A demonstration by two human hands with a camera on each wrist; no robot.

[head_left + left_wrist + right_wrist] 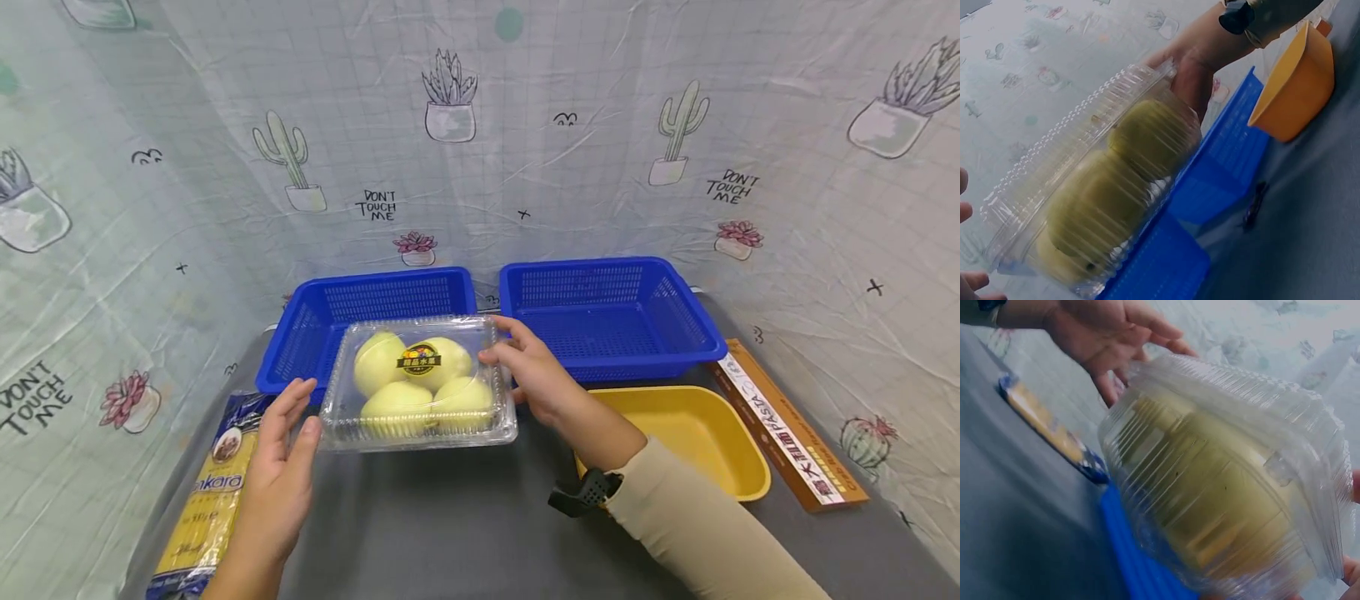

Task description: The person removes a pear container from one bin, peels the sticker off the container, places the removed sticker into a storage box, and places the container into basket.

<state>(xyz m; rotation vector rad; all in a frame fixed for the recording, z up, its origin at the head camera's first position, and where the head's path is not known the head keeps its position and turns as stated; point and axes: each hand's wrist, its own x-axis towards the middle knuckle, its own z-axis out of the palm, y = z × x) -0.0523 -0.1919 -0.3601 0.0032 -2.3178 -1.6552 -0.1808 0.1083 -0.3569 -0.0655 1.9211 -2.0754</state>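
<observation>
A clear plastic clamshell box (420,383) of pale yellow-green pears (396,408) is held up above the table, tilted. A black label sits on its lid. My right hand (536,371) grips the box by its right side, thumb on top, some fingers hidden behind it. Beside the left edge of the box is my left hand (281,467), its thumb and fingers spread and nothing held. In the left wrist view a gap shows between the left fingers (969,284) and the box.
Two blue baskets (611,367) (292,333) stand at the back. A yellow basin (682,417) is at the right, with a brown pasta box (787,425) beyond it. A pasta bag (206,500) lies along the left edge of the grey table (442,525).
</observation>
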